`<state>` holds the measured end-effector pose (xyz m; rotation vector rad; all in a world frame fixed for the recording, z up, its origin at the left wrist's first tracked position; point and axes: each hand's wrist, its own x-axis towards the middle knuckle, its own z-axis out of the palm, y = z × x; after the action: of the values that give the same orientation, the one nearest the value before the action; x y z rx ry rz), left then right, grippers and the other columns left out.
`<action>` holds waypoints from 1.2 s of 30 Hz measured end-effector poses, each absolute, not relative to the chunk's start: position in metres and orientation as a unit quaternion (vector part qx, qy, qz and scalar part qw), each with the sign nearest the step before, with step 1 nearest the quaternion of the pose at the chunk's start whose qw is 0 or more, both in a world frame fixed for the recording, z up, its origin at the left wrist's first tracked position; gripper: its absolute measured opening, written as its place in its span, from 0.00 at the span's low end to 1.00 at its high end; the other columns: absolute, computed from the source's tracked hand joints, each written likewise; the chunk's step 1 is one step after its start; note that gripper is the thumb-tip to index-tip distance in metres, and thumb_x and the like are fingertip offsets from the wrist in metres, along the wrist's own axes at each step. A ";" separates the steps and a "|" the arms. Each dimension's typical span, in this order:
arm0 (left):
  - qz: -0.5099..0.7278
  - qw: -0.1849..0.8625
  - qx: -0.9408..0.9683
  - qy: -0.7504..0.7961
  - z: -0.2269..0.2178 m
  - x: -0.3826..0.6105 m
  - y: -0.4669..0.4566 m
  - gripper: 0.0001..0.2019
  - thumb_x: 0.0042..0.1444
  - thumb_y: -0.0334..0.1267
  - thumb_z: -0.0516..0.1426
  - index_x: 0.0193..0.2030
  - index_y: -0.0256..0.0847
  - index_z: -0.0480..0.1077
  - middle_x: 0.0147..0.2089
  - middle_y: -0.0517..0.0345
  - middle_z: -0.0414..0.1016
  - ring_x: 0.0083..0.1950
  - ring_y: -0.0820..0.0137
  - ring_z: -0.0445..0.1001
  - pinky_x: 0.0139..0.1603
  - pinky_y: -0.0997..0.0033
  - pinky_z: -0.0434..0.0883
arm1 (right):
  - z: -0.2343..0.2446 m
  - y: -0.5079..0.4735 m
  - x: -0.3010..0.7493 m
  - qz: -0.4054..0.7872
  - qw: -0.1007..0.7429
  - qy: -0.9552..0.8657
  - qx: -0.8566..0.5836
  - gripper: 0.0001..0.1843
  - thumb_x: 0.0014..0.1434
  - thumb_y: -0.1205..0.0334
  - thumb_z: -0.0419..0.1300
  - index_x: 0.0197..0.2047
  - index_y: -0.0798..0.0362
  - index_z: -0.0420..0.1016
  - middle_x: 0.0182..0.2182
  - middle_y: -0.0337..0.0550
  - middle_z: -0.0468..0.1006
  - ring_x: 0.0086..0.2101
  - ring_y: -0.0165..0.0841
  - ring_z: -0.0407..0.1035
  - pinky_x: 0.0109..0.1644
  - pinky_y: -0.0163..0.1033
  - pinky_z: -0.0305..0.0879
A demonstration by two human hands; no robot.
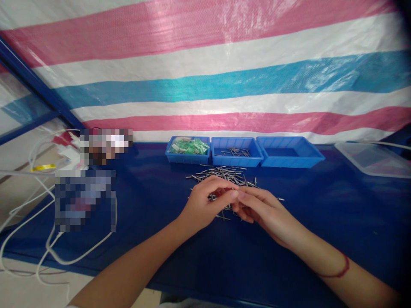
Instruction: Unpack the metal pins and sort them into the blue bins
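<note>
A loose heap of thin metal pins (pixel 221 173) lies on the blue table (pixel 160 205) just in front of three blue bins. My left hand (pixel 205 203) rests at the near edge of the heap, fingers curled and pinched together over a few pins. My right hand (pixel 260 209) meets it fingertip to fingertip, its fingers held close together and bent inward. What sits between the fingertips is too small to make out. A red string circles my right wrist.
Three blue bins stand in a row at the back: the left bin (pixel 188 149) holds green and clear parts, the middle bin (pixel 236 152) some pins, the right bin (pixel 289 152) looks bare. A clear tray (pixel 374 158) sits far right. White cables (pixel 48 239) trail off the left edge.
</note>
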<state>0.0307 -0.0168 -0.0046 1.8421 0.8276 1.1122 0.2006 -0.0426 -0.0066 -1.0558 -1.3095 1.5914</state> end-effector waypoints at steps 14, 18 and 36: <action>0.440 0.370 0.753 0.319 -0.007 0.029 -0.011 0.07 0.60 0.37 0.57 0.42 0.39 0.75 0.41 0.53 0.74 0.38 0.72 0.72 0.37 0.75 0.69 | -0.008 -0.043 0.203 0.427 0.504 -0.601 -0.450 0.07 0.54 0.59 0.64 0.31 0.51 0.71 0.23 0.37 0.71 0.24 0.29 0.65 0.25 0.34 0.63; 0.418 0.383 0.761 0.316 -0.006 0.030 -0.012 0.08 0.61 0.38 0.55 0.41 0.37 0.73 0.40 0.53 0.73 0.39 0.72 0.71 0.38 0.74 0.68 | -0.008 -0.045 0.206 0.330 0.491 -0.669 -0.450 0.05 0.58 0.62 0.61 0.31 0.51 0.70 0.24 0.38 0.70 0.25 0.28 0.64 0.26 0.34 0.62; 0.412 0.457 0.656 0.437 -0.005 0.016 0.008 0.13 0.60 0.42 0.53 0.49 0.41 0.69 0.35 0.60 0.70 0.28 0.77 0.67 0.29 0.77 0.64 | 0.014 0.016 0.224 0.051 0.444 -0.711 -0.543 0.18 0.64 0.53 0.53 0.26 0.54 0.71 0.20 0.38 0.70 0.22 0.29 0.63 0.28 0.36 0.55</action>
<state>0.0160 0.0079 -0.0053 1.6179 1.0774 1.0149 0.2238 0.0161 0.0140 -1.3462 -1.7623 0.1273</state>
